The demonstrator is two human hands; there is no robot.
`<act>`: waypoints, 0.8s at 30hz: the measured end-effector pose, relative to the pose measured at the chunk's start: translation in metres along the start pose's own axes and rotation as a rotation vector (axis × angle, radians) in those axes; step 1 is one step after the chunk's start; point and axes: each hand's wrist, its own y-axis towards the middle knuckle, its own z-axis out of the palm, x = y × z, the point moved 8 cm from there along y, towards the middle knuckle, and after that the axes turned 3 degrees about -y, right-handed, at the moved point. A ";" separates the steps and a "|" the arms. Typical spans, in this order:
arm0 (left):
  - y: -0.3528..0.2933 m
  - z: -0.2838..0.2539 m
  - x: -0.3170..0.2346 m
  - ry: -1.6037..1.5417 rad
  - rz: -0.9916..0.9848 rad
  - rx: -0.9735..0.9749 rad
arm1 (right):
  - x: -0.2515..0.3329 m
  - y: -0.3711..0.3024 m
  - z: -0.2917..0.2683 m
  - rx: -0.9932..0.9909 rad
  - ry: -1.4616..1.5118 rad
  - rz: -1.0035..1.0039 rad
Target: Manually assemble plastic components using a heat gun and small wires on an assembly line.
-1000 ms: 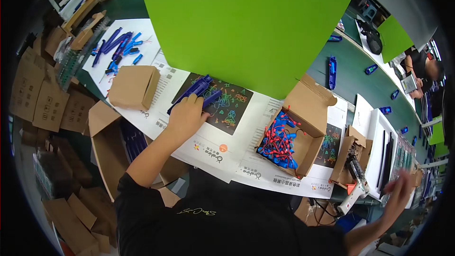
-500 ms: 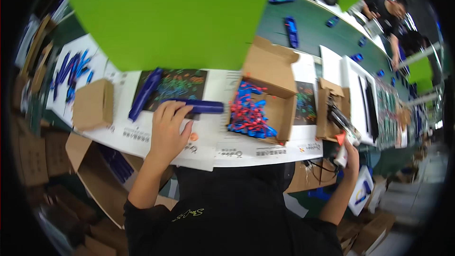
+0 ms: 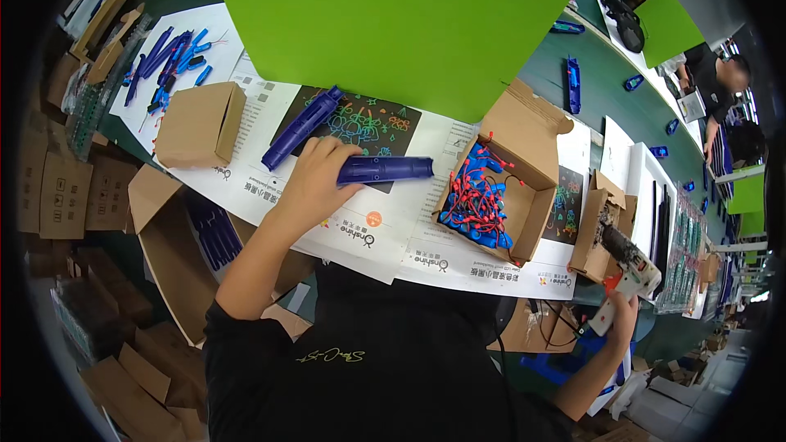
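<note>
My left hand point(image 3: 325, 176) is closed around the left end of a dark blue plastic casing point(image 3: 389, 169), lying across the printed paper. Just behind it a second dark blue casing point(image 3: 303, 128) rests at a slant, apart from the hand. Over at the right, my right hand point(image 3: 622, 317) grips the handle of a white glue gun point(image 3: 637, 281) with an orange trigger. Its dark nozzle points into a small cardboard box point(image 3: 593, 244). Between the hands stands an open cardboard box point(image 3: 536, 221) holding blue cylindrical parts point(image 3: 479, 200) with red wires.
A green panel point(image 3: 393, 24) rises behind the work area. Blue parts point(image 3: 176, 61) and a closed cardboard box point(image 3: 201, 125) are at the left. Below the table edge an open carton point(image 3: 168, 250) holds more casings. Another person point(image 3: 711, 86) works beyond the green belt point(image 3: 610, 86) at far right.
The whole view has shifted, so most table items appear further right. My left fingers now wrap the casing's left end instead of lying over its top. The glue gun remains in my right hand.
</note>
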 end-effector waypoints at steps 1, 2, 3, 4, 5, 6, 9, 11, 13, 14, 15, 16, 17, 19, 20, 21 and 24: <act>-0.006 -0.006 0.003 -0.060 -0.035 -0.028 | 0.000 -0.004 0.001 0.015 0.033 0.027; -0.010 -0.011 0.005 -0.121 -0.063 -0.054 | -0.004 -0.006 -0.014 -0.022 0.051 -0.035; -0.017 -0.015 0.009 -0.180 -0.097 -0.083 | -0.024 0.004 -0.039 -0.037 0.075 -0.085; -0.025 -0.022 0.012 -0.221 -0.134 -0.145 | -0.012 -0.005 -0.030 -0.036 0.137 -0.129; -0.033 -0.026 0.019 -0.331 -0.179 -0.191 | 0.005 -0.019 -0.021 -0.039 0.196 -0.174; -0.041 -0.030 0.028 -0.442 -0.221 -0.236 | -0.006 -0.017 -0.038 -0.085 0.169 -0.149; -0.057 -0.038 0.058 -0.947 -0.275 -0.438 | 0.018 -0.033 -0.030 -0.067 0.303 -0.245; -0.076 -0.034 0.090 -1.086 -0.441 -0.648 | 0.024 -0.034 -0.028 -0.105 0.331 -0.226; -0.080 -0.015 0.108 -1.634 -0.361 -0.755 | 0.048 -0.039 -0.007 -0.089 0.346 -0.176; -0.069 -0.010 0.092 -1.796 -0.378 -0.754 | 0.047 -0.034 -0.004 -0.105 0.400 -0.224; -0.052 -0.007 0.073 -1.933 -0.222 -0.595 | 0.051 -0.029 -0.003 -0.106 0.448 -0.270; -0.035 -0.004 0.047 -2.043 -0.180 -0.488 | 0.066 -0.026 0.012 -0.049 0.531 -0.286; -0.029 -0.001 0.022 -2.130 -0.151 -0.401 | 0.076 -0.024 0.030 0.036 0.613 -0.289; -0.005 0.024 -0.018 -2.077 -0.278 -0.291 | 0.087 -0.027 0.027 0.075 0.594 -0.327; 0.003 0.038 -0.037 -2.150 -0.308 -0.137 | 0.088 -0.031 0.034 0.122 0.582 -0.323; 0.013 0.051 -0.056 -2.218 -0.336 0.016 | 0.090 -0.035 0.031 0.109 0.535 -0.333; 0.035 0.071 -0.105 -2.124 -0.422 0.283 | 0.096 -0.056 0.028 0.016 0.427 -0.327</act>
